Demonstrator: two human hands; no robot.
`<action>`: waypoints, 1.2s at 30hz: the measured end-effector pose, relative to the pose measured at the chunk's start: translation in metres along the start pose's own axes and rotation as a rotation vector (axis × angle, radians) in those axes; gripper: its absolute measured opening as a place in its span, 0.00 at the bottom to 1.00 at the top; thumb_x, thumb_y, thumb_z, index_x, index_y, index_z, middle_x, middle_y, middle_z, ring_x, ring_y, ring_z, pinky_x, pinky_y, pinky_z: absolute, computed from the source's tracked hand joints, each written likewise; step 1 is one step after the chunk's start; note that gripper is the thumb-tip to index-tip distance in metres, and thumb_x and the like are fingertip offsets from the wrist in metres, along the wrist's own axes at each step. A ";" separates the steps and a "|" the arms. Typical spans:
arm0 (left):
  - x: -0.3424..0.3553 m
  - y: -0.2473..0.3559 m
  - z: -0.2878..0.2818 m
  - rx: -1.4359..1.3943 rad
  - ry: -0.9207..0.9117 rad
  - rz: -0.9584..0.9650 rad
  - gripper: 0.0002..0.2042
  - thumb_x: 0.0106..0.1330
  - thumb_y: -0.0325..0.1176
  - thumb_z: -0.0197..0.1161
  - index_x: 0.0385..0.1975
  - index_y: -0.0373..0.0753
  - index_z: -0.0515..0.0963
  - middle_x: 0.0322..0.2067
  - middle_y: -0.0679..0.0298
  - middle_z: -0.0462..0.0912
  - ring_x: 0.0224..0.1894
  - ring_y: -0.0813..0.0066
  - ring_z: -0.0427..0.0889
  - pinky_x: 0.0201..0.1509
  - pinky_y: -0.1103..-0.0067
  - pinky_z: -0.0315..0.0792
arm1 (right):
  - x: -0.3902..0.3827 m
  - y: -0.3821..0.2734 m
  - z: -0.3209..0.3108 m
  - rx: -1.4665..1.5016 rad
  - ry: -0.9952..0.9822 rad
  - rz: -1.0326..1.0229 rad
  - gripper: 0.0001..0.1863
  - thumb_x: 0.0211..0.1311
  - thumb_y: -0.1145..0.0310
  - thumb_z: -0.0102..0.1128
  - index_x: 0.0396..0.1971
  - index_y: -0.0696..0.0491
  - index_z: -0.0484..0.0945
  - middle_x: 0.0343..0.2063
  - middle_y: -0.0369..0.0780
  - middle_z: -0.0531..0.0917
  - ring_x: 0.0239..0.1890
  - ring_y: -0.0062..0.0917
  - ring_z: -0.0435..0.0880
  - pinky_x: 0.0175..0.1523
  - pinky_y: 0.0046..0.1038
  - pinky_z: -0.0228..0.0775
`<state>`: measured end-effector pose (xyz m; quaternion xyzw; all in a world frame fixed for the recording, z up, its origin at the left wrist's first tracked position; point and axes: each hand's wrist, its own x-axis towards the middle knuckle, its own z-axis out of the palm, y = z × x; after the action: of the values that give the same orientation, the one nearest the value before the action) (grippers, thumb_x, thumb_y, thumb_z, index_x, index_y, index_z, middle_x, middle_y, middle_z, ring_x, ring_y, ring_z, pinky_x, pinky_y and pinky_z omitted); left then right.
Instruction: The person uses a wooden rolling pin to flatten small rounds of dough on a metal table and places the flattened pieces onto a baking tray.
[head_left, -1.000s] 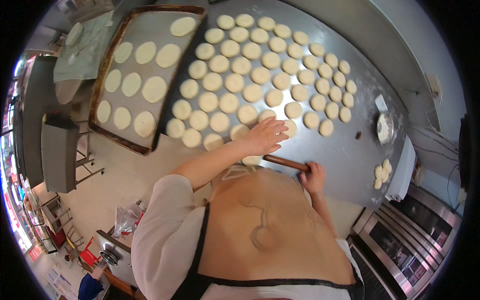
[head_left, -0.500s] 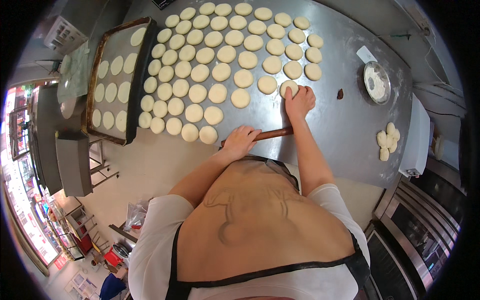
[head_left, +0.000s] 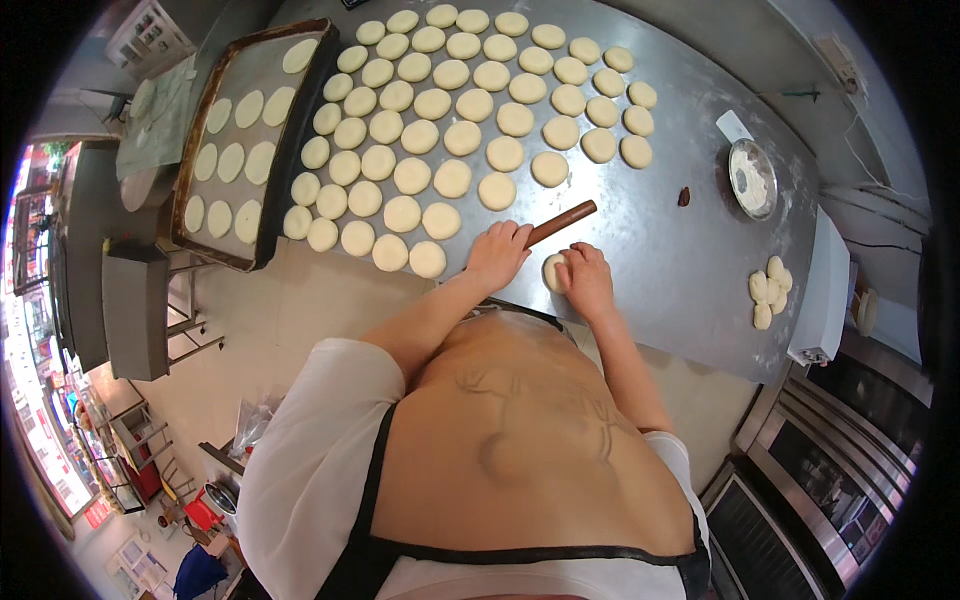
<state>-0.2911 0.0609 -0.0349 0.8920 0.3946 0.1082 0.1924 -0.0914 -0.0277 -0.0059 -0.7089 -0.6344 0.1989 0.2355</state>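
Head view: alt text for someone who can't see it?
Left hand grips a rolling pin; right hand touches a dough round on a metal table. More rounds lie in rows ahead, a tray of flatter ones left, a bowl of white powder right.

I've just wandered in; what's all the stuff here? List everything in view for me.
metal table: one, grey, centre
dough rounds: several dozen, cream, spread over the table
baking tray: one, dark-edged, upper left
flattened dough pieces: ten, pale, on the tray
small dough pieces: about six, cream, clustered at the table's right
bowl: one, silvery, white powder inside, right
brown lump: one, dark, left of the bowl
rolling pin: one, brown, near edge
single dough round: one, cream, under the right fingers
steel ovens: count unclear, lower right
apron: one, tan with black edging, on the person
left hand: one, bare, over the rolling pin
right hand: one, bare, on the single dough round
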 end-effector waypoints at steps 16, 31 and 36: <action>0.008 -0.008 -0.009 -0.076 -0.086 -0.035 0.26 0.62 0.38 0.70 0.61 0.47 0.72 0.44 0.59 0.76 0.50 0.56 0.79 0.45 0.61 0.78 | 0.003 -0.004 0.038 -0.211 -0.026 -0.125 0.16 0.60 0.51 0.67 0.29 0.50 0.80 0.31 0.40 0.81 0.42 0.37 0.78 0.51 0.43 0.67; -0.006 -0.016 -0.017 -0.130 -0.055 -0.062 0.30 0.60 0.35 0.72 0.64 0.43 0.70 0.44 0.56 0.76 0.48 0.51 0.78 0.48 0.60 0.76 | 0.031 -0.010 0.052 -0.341 -0.059 0.160 0.47 0.65 0.34 0.55 0.75 0.49 0.59 0.76 0.53 0.55 0.78 0.46 0.51 0.77 0.61 0.36; -0.001 -0.012 -0.018 -0.142 -0.072 -0.100 0.28 0.61 0.34 0.71 0.62 0.44 0.72 0.45 0.56 0.77 0.50 0.52 0.78 0.50 0.62 0.76 | 0.027 -0.014 0.057 -0.274 0.051 0.221 0.46 0.63 0.38 0.61 0.75 0.48 0.59 0.75 0.53 0.56 0.77 0.46 0.54 0.76 0.63 0.38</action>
<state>-0.3061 0.0723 -0.0240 0.8585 0.4229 0.0942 0.2744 -0.1324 0.0052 -0.0429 -0.8045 -0.5677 0.1172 0.1296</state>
